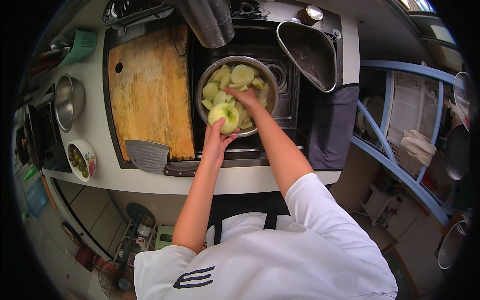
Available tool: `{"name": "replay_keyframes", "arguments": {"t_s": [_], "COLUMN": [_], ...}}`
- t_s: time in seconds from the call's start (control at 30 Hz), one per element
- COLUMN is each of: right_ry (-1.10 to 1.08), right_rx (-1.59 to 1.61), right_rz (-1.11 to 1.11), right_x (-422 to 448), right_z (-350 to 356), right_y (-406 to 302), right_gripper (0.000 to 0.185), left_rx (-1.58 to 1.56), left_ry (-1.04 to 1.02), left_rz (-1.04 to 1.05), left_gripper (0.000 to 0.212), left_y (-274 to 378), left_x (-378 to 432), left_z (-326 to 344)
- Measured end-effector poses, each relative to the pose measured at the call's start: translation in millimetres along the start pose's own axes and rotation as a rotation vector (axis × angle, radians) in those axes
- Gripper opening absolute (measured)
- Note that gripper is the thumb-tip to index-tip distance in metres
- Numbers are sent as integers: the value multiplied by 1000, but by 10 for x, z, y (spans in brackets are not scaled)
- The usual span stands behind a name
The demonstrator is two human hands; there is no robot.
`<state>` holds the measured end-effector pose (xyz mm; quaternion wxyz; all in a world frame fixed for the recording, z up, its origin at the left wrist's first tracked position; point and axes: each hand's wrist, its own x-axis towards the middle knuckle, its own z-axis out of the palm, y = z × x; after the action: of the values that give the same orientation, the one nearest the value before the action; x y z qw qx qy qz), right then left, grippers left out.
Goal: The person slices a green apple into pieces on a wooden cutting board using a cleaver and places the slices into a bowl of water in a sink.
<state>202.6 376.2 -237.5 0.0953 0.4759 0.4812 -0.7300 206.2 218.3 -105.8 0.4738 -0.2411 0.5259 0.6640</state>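
My left hand [216, 141] holds a peeled, pale green, round vegetable or fruit [224, 117] over the near rim of a metal bowl [275, 90]. Its upturned face has a hollow in the middle. My right hand [243, 96] reaches into the bowl, its fingers against the cut pieces; whether they grip one is hidden. Pale green slices [243, 74], some round and some wedge-like, fill much of the bowl, apparently in water. The bowl stands in a dark sink [290, 108].
A wooden cutting board [150, 90] covers the sink's left side. A cleaver [148, 155] lies at its front edge, handle pointing right. A strainer basket [309, 56], a dark cloth [332, 127], an upright metal bowl [70, 102] and a bowl of grapes [88, 150] surround the sink.
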Motion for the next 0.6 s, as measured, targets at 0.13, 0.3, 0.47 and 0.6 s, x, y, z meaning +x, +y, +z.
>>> {"name": "replay_keyframes", "arguments": {"t_s": [0.13, 0.3, 0.47, 0.6], "right_ry": [-6, 70, 207, 287], "right_rx": [57, 3, -421, -608], "right_rz": [68, -215, -467, -278], "right_x": [-148, -163, -336, -315], "right_z": [43, -45, 165, 402], "right_y": [-99, 71, 274, 9], "right_gripper": [61, 63, 84, 92], "left_rx": [-30, -57, -100, -83], "left_ry": [-70, -104, -103, -89], "left_rz": [1, 38, 70, 88], "left_gripper": [53, 54, 50, 51], "left_y": [49, 154, 236, 265], "left_x": [-116, -277, -377, -391], "left_z": [-36, -109, -240, -265]}}
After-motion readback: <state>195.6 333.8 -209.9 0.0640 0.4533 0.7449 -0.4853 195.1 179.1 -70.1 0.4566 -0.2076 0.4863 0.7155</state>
